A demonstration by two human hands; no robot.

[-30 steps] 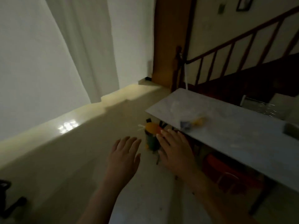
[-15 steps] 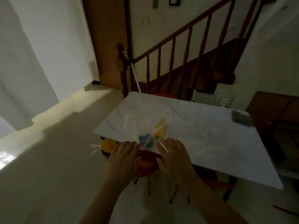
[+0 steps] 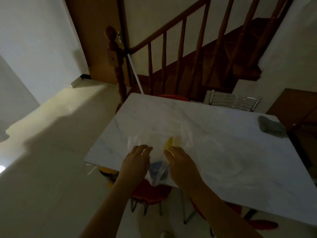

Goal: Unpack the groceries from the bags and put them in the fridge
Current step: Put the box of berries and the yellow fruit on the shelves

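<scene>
Where table edge (image 3: 120, 166) ends, left hand (image 3: 135, 162), right hand (image 3: 181, 164) (both unclenched) flanking clear bag (image 3: 159, 152).

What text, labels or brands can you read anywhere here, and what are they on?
None readable.
Blue item inside the clear plastic bag: any print is too blurred and dim.
Yellow item in the same bag: no legible print.
Grey object on the table: no lettering visible.

Both hands (image 3: 137, 162) now at the clear bag (image 3: 159, 152) (table edge); camera nearer
</scene>
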